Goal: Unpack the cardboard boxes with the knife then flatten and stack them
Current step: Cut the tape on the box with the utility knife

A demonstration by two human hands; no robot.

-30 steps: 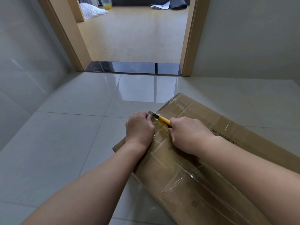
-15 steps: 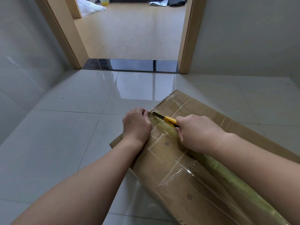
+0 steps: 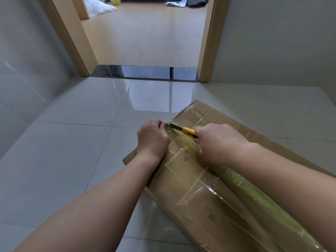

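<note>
A long flat cardboard box [image 3: 196, 195] lies on the tiled floor, wrapped in clear tape. A greenish strip of tape [image 3: 241, 186] runs along its top seam. My right hand [image 3: 220, 142] grips a yellow utility knife [image 3: 188, 131] with the blade pointing at the box's far left end. My left hand [image 3: 152, 137] is closed on the raised end of the tape strip, just beyond the blade tip.
A doorway with wooden frames [image 3: 209, 42] opens ahead onto a beige floor behind a dark threshold [image 3: 145, 72]. A white bag [image 3: 98, 8] and dark items lie far back. Grey walls stand left and right.
The blade has slid further toward the box's far end, close to my left hand. The greenish tape strip has lifted along the seam. My view has shifted slightly.
</note>
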